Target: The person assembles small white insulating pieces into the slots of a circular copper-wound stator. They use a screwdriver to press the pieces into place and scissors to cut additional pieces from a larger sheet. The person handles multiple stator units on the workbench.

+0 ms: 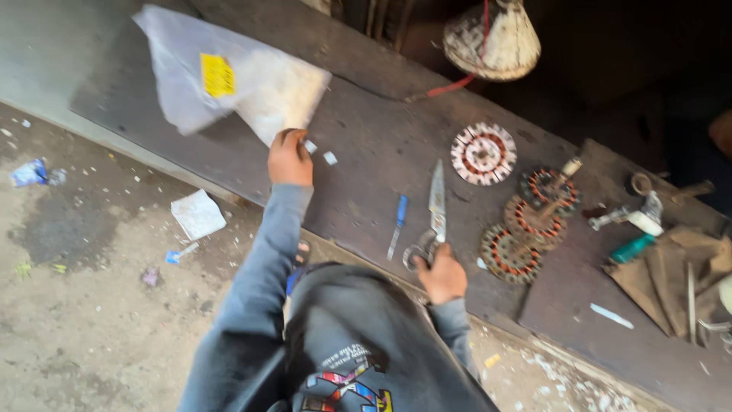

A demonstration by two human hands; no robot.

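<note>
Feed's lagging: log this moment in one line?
left hand: holds plastic bag | right hand: grips scissors | beside: blue pen, wound coils

A dark workbench [366, 145] runs above a littered, seemingly concrete floor [84, 305], with shadow behind.

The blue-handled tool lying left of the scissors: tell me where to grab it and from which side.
Take the blue-handled tool by its blue upper end, from above and its left. It lies flat on the dark board, and the scissors in the right hand crowd its right side.
</note>
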